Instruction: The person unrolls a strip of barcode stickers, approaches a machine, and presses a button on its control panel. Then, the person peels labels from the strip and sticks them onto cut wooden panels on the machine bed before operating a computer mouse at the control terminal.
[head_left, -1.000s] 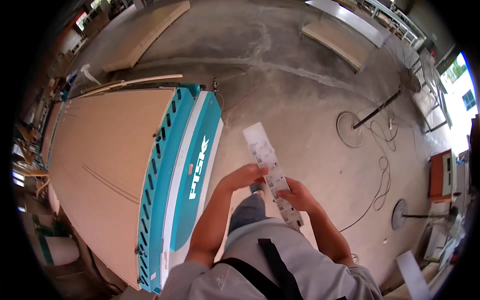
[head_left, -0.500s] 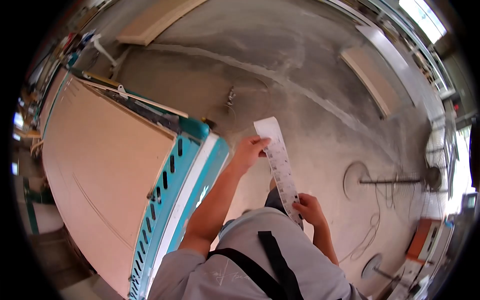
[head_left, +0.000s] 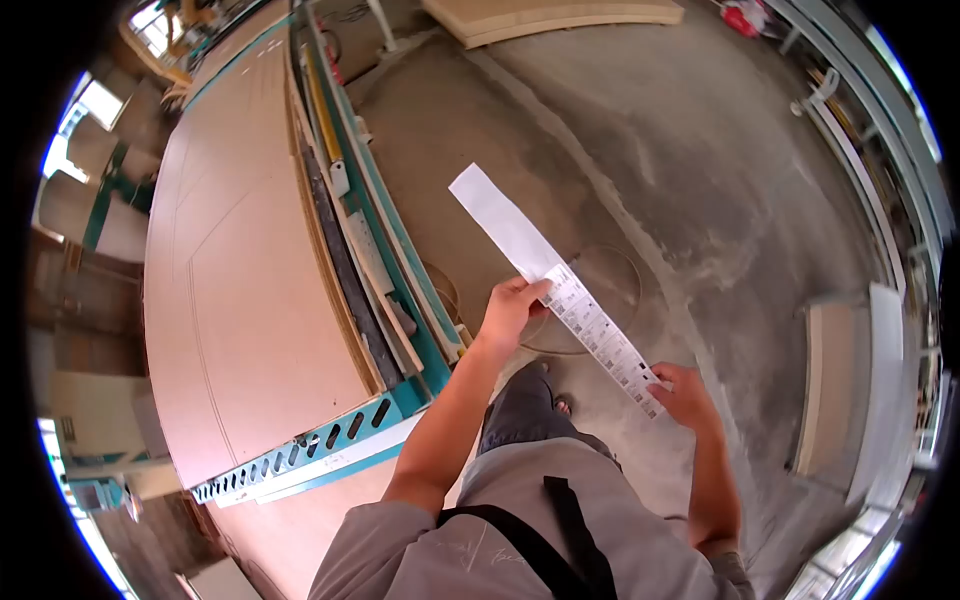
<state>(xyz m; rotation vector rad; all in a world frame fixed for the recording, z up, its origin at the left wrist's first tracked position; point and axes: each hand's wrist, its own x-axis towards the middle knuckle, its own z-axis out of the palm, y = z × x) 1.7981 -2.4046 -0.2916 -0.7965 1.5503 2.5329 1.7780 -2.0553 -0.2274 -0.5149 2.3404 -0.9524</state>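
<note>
A long strip of printed labels (head_left: 601, 338) stretches diagonally in front of my body, above the floor. Its lower part carries rows of small print and code squares, while the upper end is blank white. My left hand (head_left: 512, 312) pinches the strip near its middle, where blank and printed parts meet. Close to the lower end, my right hand (head_left: 686, 396) grips the edge between thumb and fingers. The strip looks fairly straight between both hands.
On the left stands a teal-framed machine table (head_left: 375, 415) bearing a large wood panel (head_left: 255, 290). A stack of boards (head_left: 560, 18) lies at the far end of the concrete floor (head_left: 690, 165). Another board stack (head_left: 828, 390) is on the right. A thin cable loops on the floor.
My view has turned, so the machine table now runs further ahead on the left. The strip has swung to a stronger slant, with more of its blank end showing beyond my left hand.
</note>
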